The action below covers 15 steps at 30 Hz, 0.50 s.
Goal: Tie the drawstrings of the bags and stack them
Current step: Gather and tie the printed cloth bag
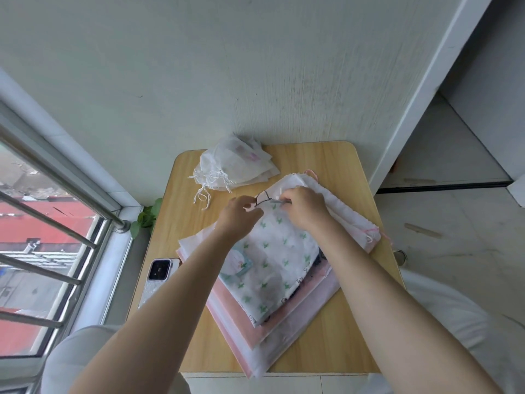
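Note:
A white bag with green cactus prints (272, 260) lies on top of a pile of flat pink and white bags (264, 336) in the middle of the table. Its dark drawstring (262, 197) loops out at the bag's far end. My left hand (238, 216) pinches one part of that string. My right hand (304, 207) grips the string and the gathered mouth of the bag. A heap of white bags with knotted white cords (233, 169) sits at the table's far left corner.
The small wooden table (335, 336) stands against a white wall. A phone (159, 273) lies on the table's left edge, beside the pile. A window with metal bars (56, 223) is at the left, and green leaves (145, 218) sit by the sill.

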Available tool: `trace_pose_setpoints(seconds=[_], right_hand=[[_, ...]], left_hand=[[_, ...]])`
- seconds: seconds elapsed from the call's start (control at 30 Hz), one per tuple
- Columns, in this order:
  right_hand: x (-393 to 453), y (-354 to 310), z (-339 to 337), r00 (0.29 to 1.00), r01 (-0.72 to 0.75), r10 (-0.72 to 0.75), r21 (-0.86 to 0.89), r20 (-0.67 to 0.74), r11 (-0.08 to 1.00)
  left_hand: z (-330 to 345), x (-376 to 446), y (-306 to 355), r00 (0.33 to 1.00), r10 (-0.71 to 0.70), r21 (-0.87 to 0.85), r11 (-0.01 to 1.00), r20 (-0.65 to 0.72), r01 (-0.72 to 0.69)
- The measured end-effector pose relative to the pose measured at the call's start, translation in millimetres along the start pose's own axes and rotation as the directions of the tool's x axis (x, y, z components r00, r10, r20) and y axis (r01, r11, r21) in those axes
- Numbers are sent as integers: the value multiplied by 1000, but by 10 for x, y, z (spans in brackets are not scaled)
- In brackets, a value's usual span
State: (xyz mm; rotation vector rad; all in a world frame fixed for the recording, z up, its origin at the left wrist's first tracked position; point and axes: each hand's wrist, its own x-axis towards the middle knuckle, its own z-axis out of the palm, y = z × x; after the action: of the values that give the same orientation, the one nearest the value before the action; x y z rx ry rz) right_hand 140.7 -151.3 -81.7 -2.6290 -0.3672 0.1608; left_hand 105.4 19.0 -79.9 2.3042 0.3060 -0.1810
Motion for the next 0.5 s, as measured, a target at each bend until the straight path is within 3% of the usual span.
trace_pose_setpoints(seconds=[0.17,0.3,0.43,0.5], right_hand=[[47,-126,-34,989,82,-77,39,-123,996],[33,-199,-84,997,48,-55,121,61,991],[7,-292,-158,990,93,-102,94,99,991],[11,-327,-165,995,78,-84,82,62,994]], left_hand=[[-140,-34,91,1000,4,-198,980,4,-3],[-212,-77,63,996,88,-256,963,-17,-89],[-328,-78,56,954,301,62,952,17,-301],[-410,-96,97,960,279,213,940,-25,-268]])
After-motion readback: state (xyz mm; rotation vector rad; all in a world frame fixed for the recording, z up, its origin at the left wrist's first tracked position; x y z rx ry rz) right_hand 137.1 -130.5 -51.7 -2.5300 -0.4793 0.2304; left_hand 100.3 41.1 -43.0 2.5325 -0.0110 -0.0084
